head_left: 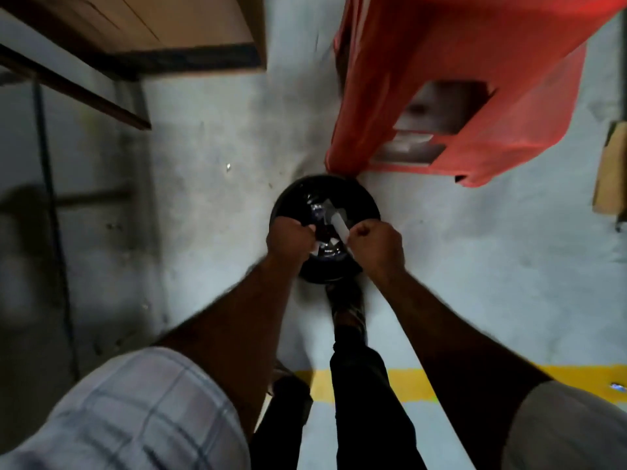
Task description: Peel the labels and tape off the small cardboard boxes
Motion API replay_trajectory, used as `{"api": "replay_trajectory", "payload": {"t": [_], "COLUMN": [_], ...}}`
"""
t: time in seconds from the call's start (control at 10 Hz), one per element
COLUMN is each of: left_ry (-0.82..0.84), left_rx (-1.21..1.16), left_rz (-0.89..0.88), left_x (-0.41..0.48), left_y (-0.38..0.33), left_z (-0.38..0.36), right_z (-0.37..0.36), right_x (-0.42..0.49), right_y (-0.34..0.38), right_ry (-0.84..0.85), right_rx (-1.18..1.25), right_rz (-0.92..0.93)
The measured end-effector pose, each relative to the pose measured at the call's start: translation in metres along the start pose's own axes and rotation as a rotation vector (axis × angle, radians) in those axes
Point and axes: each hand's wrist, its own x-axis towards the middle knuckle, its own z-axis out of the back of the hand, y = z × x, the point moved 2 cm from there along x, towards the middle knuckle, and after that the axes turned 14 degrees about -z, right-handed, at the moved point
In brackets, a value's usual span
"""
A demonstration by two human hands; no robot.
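Both my hands are held over a round black bin (pixel 288 198) on the floor. My right hand (pixel 378 247) pinches a strip of whitish tape (pixel 340 227) that hangs over the bin's opening. My left hand (pixel 288 244) is curled at the bin's left rim, with a small pale scrap showing at its fingertips. Pale scraps of tape and label (pixel 325 212) lie inside the bin on a shiny black liner. No small cardboard box is in either hand.
A big red plastic crate (pixel 441 79) stands just behind the bin. A metal rack holding a large cardboard box (pixel 135 22) is at the upper left. Flat cardboard (pixel 610 167) leans at the right edge. My foot (pixel 347 303) touches the bin; a yellow floor line (pixel 407 385) runs below.
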Motion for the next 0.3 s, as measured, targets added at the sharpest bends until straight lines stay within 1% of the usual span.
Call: {"api": "replay_trajectory", "payload": {"t": [0.1,0.2,0.3], "left_ry": [0.039,0.037,0.008], "left_rx": [0.015,0.007,0.009], "left_rz": [-0.019,-0.028,-0.032], "left_x": [0.022,0.03,0.033], "left_y": [0.019,0.032,0.039], "left_z": [-0.004,-0.003,0.002], "right_z": [-0.028,-0.061,-0.082], "right_x": [0.021,0.024,0.021], "right_y": [0.001,-0.001,-0.006], "right_ry": [-0.027,0.048,0.096], "right_rx": [-0.047,-0.198,-0.279], "right_rz": [0.066,0.141,0.173]}}
